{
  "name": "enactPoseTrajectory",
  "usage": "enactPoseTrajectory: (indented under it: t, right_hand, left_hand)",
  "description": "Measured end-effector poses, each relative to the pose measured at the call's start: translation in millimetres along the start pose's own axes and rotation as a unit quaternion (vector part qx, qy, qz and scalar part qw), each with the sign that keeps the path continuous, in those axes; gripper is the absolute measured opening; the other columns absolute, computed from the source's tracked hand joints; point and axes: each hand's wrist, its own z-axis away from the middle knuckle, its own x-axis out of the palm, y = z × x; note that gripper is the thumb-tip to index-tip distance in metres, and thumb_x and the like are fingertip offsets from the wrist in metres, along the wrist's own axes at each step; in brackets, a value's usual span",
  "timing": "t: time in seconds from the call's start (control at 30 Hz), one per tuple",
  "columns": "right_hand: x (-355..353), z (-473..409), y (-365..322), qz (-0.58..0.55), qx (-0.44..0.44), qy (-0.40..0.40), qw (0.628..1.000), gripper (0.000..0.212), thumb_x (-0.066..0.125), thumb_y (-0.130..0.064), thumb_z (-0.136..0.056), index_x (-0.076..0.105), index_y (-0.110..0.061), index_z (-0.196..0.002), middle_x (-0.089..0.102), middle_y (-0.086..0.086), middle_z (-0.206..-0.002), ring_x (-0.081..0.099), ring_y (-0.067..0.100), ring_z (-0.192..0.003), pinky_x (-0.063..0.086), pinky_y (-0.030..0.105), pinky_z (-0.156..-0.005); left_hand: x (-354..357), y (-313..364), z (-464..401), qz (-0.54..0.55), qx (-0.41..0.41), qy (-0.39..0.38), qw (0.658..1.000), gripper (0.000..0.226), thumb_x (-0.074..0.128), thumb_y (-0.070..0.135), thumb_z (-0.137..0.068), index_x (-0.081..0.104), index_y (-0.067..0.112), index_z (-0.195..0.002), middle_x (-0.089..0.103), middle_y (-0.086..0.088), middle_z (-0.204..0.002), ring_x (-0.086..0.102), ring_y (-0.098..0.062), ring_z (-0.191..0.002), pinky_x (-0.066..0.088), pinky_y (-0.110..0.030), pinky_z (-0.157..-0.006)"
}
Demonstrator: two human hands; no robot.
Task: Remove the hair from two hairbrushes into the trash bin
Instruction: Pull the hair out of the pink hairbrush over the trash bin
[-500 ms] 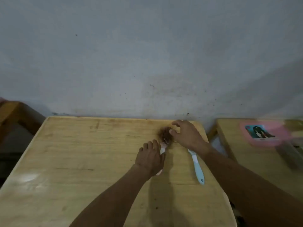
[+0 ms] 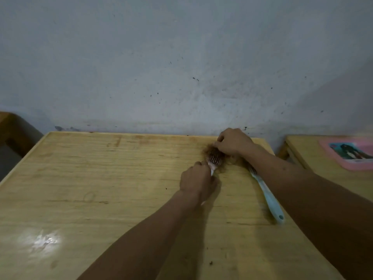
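A white-pink hairbrush [image 2: 215, 158] lies on the wooden table [image 2: 101, 178] near its far right corner, bristles up, tangled with brown hair [image 2: 207, 148]. My left hand [image 2: 198, 181] is closed around its handle. My right hand [image 2: 234, 141] pinches the hair at the brush's far end. A light-blue hairbrush [image 2: 269, 199] lies to the right, handle toward me; its head is hidden under my right forearm, with some brown hair beside it. No trash bin is in view.
A grey wall [image 2: 181, 67] rises right behind the table. A second wooden table [image 2: 302, 150] stands to the right across a narrow gap and carries a pink flat box [image 2: 351, 154]. A wooden piece of furniture [image 2: 12, 130] shows at the far left.
My left hand has closed around the brush handle and tilted it. My right hand has shifted slightly back with hair pinched in its fingers.
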Motion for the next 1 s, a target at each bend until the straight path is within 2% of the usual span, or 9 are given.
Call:
enactPoseTrajectory:
  t: [0.23, 0.4, 0.47, 0.53, 0.6, 0.7, 0.77, 0.87, 1.0]
  right_hand:
    - [4.1, 9.5, -5.2, -0.081, -0.014, 0.078, 0.994, 0.03, 0.065, -0.033, -0.096, 0.079, -0.007, -0.101, 0.077, 0.017, -0.095, 0.076, 0.034, -0.076, 0.066, 0.049, -0.075]
    - [3.5, 39.1, -29.5, -0.142, -0.05, 0.123, 0.981, 0.025, 0.059, -0.024, -0.101, 0.073, -0.01, -0.117, 0.072, 0.016, -0.108, 0.075, 0.031, -0.074, 0.066, 0.039, -0.064]
    - [-0.9, 54.9, -48.0, -0.163, -0.066, 0.118, 0.977, 0.029, 0.061, -0.025, -0.1, 0.067, -0.012, -0.125, 0.07, 0.015, -0.111, 0.073, 0.025, -0.073, 0.06, 0.029, -0.053]
    - [-8.0, 71.2, -69.6, -0.191, -0.084, 0.117, 0.971, 0.031, 0.064, -0.025, -0.098, 0.064, -0.014, -0.128, 0.071, 0.014, -0.108, 0.073, 0.021, -0.069, 0.055, 0.024, -0.047]
    - [-15.0, 89.8, -94.4, -0.221, -0.106, 0.107, 0.964, 0.03, 0.069, -0.025, -0.096, 0.065, -0.015, -0.124, 0.073, 0.011, -0.104, 0.074, 0.018, -0.066, 0.055, 0.023, -0.048]
    - [-18.1, 120.3, -134.1, -0.253, -0.149, 0.06, 0.954, 0.024, 0.075, -0.025, -0.093, 0.071, -0.013, -0.113, 0.076, 0.007, -0.1, 0.075, 0.018, -0.065, 0.056, 0.025, -0.052]
    - [-13.1, 140.0, -161.9, -0.268, -0.182, 0.018, 0.946, 0.022, 0.077, -0.024, -0.092, 0.074, -0.013, -0.11, 0.076, 0.004, -0.099, 0.073, 0.017, -0.065, 0.054, 0.022, -0.05]
    - [5.5, 164.4, -203.6, -0.266, -0.23, -0.035, 0.935, 0.025, 0.077, -0.022, -0.091, 0.073, -0.012, -0.114, 0.076, 0.005, -0.101, 0.072, 0.014, -0.062, 0.054, 0.022, -0.05]
    - [41.4, 190.4, -254.0, -0.253, -0.272, -0.08, 0.925, 0.029, 0.077, -0.023, -0.091, 0.069, -0.011, -0.117, 0.077, 0.007, -0.104, 0.072, 0.015, -0.063, 0.056, 0.024, -0.053]
  left_hand:
    - [1.0, -8.9, 12.1, 0.091, 0.01, 0.095, 0.991, 0.023, 0.064, 0.037, -0.089, 0.06, 0.015, -0.094, 0.065, -0.012, -0.101, 0.06, -0.033, -0.089, 0.043, -0.036, -0.067]
    - [-5.3, -26.6, 38.5, 0.151, -0.02, 0.147, 0.977, 0.034, 0.065, 0.042, -0.083, 0.06, 0.01, -0.095, 0.063, -0.008, -0.092, 0.058, -0.028, -0.08, 0.031, -0.032, -0.056]
    - [-19.2, -35.2, 60.3, 0.172, -0.023, 0.158, 0.972, 0.031, 0.066, 0.038, -0.084, 0.057, 0.01, -0.093, 0.061, -0.008, -0.091, 0.056, -0.027, -0.077, 0.028, -0.032, -0.051]
    - [-36.1, -45.5, 83.7, 0.201, -0.027, 0.169, 0.965, 0.028, 0.067, 0.033, -0.084, 0.053, 0.01, -0.092, 0.062, -0.008, -0.088, 0.058, -0.026, -0.073, 0.037, -0.034, -0.05]
    - [-54.3, -58.4, 108.8, 0.258, -0.037, 0.174, 0.95, 0.028, 0.067, 0.031, -0.086, 0.052, 0.01, -0.097, 0.066, -0.01, -0.086, 0.064, -0.027, -0.067, 0.051, -0.038, -0.052]
    - [-78.9, -80.8, 151.9, 0.352, -0.082, 0.158, 0.919, 0.029, 0.065, 0.024, -0.091, 0.049, 0.009, -0.11, 0.068, -0.014, -0.085, 0.065, -0.02, -0.057, 0.047, -0.024, -0.044]
    - [-89.5, -99.9, 180.5, 0.385, -0.116, 0.173, 0.899, 0.03, 0.064, 0.024, -0.09, 0.048, 0.013, -0.113, 0.067, -0.013, -0.082, 0.063, -0.021, -0.058, 0.049, -0.03, -0.048]
    - [-99.3, -127.0, 221.7, 0.358, -0.167, 0.244, 0.886, 0.033, 0.058, 0.045, -0.084, 0.058, 0.017, -0.102, 0.066, -0.005, -0.075, 0.063, -0.022, -0.063, 0.054, -0.041, -0.06]
    - [-109.4, -154.4, 276.5, 0.337, -0.252, 0.296, 0.858, 0.075, 0.034, 0.085, -0.074, 0.065, 0.017, -0.083, 0.069, -0.008, -0.079, 0.066, -0.031, -0.075, 0.057, -0.052, -0.073]
